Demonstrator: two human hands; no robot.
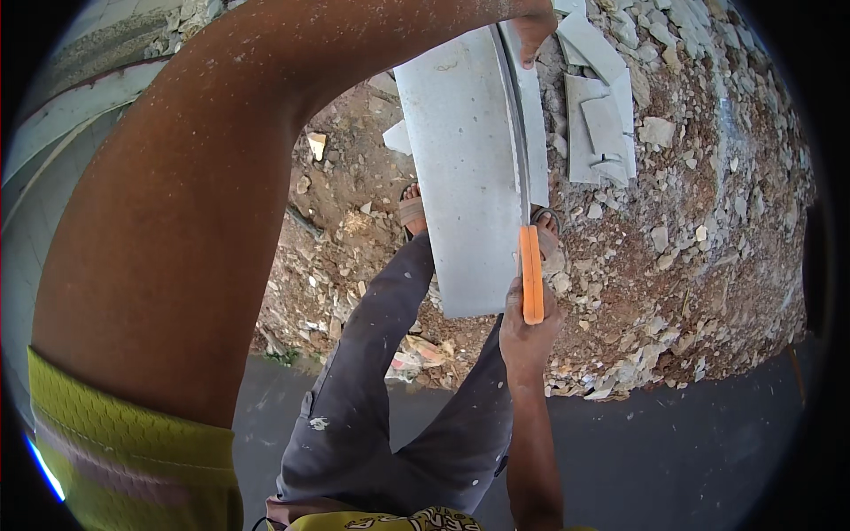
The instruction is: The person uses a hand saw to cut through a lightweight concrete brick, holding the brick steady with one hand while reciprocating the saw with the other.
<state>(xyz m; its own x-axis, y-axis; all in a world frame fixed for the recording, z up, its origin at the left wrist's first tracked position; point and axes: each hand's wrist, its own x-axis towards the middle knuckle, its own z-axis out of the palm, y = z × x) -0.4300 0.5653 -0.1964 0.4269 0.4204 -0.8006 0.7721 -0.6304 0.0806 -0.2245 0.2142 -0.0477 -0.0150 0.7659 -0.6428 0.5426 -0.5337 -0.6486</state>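
Observation:
My right hand [529, 332] is wrapped around the orange handle [531, 274] of a handsaw. Its thin dark blade [519, 142], seen nearly edge-on, runs away from me along a long gap in a pale grey-white board [465, 168]. To the right of the blade lies a narrower strip [532, 115] of the same board. My left arm arches across the upper left, and my left hand [535, 34] grips the far end of the strip, one digit pointing down over it. The rest of its fingers are hidden or cut off by the picture's upper edge.
Broken pale board pieces [602, 128] lie right of the board on rubble-strewn soil [682, 230]. My sandalled feet [413, 212] stand beneath or beside the board. Smooth dark grey ground [637, 460] is nearer me. A pale curved edge [84, 106] passes at the far left.

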